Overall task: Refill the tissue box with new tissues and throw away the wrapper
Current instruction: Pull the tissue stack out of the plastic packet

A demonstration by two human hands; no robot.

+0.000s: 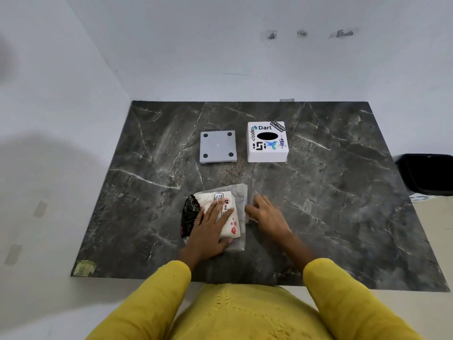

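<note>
Nearby on a dark marble mat, the left hand presses flat on a tissue pack, fingers spread, while the right hand pinches its clear wrapper. Pulling too hard could drag tissues out crumpled. The tissue box waits beyond.

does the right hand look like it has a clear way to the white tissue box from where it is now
Probably yes. The right hand rests at the clear wrapper's edge, and only bare dark marble tabletop lies between it and the white tissue box. The grey base plate sits off to the left, out of the way.
</note>
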